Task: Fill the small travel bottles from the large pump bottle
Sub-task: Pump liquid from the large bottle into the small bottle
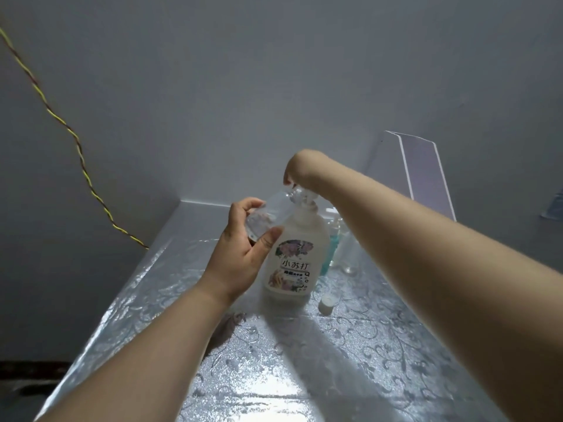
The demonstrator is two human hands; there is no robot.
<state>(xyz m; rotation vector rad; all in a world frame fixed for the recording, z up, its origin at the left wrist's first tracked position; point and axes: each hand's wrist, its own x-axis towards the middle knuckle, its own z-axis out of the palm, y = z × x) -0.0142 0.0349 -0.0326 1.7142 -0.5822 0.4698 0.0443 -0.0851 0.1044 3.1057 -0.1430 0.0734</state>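
Travel bottle (269, 213) gripped in left hand (240, 254); right hand (297, 172) atop pump bottle (294, 260), grip unclear.

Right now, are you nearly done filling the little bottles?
Not nearly. Done: a white cap lies off on the table. In hand: the left hand tilts a little clear bottle to the pump of the big white bottle, with the right hand on top. Left: the little bottle looks empty, so filling and capping remain.

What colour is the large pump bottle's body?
Milky white plastic pump bottle with a floral label; head view.
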